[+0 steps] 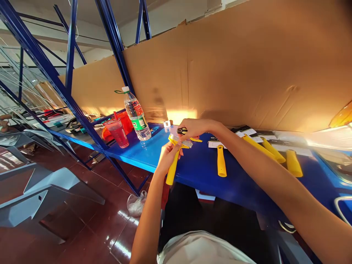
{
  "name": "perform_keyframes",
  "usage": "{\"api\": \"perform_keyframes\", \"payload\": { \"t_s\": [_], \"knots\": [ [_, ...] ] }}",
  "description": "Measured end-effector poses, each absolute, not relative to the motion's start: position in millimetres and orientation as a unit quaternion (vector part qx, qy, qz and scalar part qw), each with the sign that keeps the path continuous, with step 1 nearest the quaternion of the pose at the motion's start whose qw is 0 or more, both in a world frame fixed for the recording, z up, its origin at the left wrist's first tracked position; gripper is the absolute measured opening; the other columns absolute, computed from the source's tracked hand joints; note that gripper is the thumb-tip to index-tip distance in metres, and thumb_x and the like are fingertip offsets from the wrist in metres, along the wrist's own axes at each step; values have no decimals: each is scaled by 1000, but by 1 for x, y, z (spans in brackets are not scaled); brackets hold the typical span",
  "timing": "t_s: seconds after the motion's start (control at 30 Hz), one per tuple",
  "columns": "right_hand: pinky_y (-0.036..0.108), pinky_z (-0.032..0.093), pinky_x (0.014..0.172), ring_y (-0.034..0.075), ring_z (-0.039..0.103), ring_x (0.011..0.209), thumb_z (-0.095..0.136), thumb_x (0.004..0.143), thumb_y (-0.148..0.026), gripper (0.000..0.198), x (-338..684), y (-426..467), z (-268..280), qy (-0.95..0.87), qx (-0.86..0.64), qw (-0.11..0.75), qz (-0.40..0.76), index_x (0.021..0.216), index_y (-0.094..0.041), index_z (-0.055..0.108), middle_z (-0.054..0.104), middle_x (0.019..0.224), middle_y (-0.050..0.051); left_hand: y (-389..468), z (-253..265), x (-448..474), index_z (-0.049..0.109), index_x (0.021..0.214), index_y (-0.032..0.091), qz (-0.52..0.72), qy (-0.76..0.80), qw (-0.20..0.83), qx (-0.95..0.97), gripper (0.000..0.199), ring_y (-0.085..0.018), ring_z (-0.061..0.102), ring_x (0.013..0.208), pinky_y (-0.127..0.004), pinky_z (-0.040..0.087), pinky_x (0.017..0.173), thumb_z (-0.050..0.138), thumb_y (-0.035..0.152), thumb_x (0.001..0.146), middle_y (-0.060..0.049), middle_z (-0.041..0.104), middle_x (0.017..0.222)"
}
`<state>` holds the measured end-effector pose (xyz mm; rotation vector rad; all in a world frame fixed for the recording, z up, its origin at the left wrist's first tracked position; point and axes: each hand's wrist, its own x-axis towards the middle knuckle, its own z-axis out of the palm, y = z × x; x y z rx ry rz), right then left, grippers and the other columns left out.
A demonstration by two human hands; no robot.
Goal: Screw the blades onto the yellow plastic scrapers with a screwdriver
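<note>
My left hand [166, 156] is wrapped around a yellow-handled scraper [172, 169] near its head, the handle slanting down toward me past the table's front edge. At its upper end the wide head [180, 141] shows pale metal and yellow parts, partly covered by my fingers. From above, my right hand [194, 127] grips a screwdriver with a black and yellow handle [182, 131], held over that head. The screwdriver's tip is hidden. A small yellow piece [196, 139] shows just beneath my right hand.
More yellow-handled tools [221, 161] with printed cards lie to the right, partly behind my right forearm. On the left of the blue table [143, 156] stand a water bottle [139, 117] and a red cup [118, 132]. A cardboard wall [233, 73] closes off the back.
</note>
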<state>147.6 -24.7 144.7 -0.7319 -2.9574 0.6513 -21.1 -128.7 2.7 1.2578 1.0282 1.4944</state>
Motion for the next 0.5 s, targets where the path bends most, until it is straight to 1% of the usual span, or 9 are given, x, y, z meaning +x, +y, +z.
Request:
{"api": "perform_keyframes", "payload": {
  "t_s": [0.07, 0.13, 0.23, 0.37, 0.43, 0.5],
  "knots": [
    [24, 34, 49, 11, 50, 46, 81, 90, -47, 34, 148, -22, 143, -948, -227, 15, 222, 80, -19, 65, 56, 51, -4, -129, 2, -22, 74, 95, 18, 603, 417, 446, 513, 51, -12, 54, 52, -27, 39, 52, 84, 68, 90, -1, 67, 68],
    [24, 36, 49, 10, 50, 47, 83, 89, -48, 33, 149, -19, 141, -944, -216, 24, 247, 89, -18, 69, 61, 56, -4, -128, 2, -23, 75, 95, 18, 603, 412, 444, 518, 51, -12, 55, 53, -27, 40, 54, 84, 68, 89, -1, 67, 68],
    [24, 36, 47, 9, 49, 46, 83, 90, -50, 36, 153, -15, 141, -929, -213, 39, 302, 102, -17, 73, 67, 66, -3, -126, 1, -24, 75, 95, 19, 603, 409, 443, 523, 48, -12, 54, 52, -27, 41, 55, 85, 65, 88, 0, 67, 65],
    [25, 36, 47, 8, 47, 48, 81, 91, -47, 35, 160, -4, 138, -910, -206, 49, 356, 105, -17, 74, 75, 78, 0, -125, 0, -24, 74, 95, 19, 609, 419, 440, 510, 42, -12, 54, 51, -27, 40, 55, 84, 60, 89, 0, 67, 65],
    [25, 37, 50, 8, 48, 50, 78, 93, -48, 34, 162, 6, 132, -917, -227, 57, 324, 106, -17, 75, 78, 85, 2, -125, 1, -24, 74, 95, 19, 614, 423, 442, 498, 41, -12, 53, 51, -27, 41, 54, 84, 58, 89, 1, 66, 64],
    [26, 38, 53, 9, 50, 52, 76, 93, -47, 32, 164, 19, 121, -924, -290, 49, 243, 104, -17, 75, 75, 81, 2, -126, 3, -23, 73, 93, 19, 620, 428, 440, 488, 40, -12, 53, 51, -26, 40, 54, 84, 58, 88, 1, 65, 63]
  ]
}}
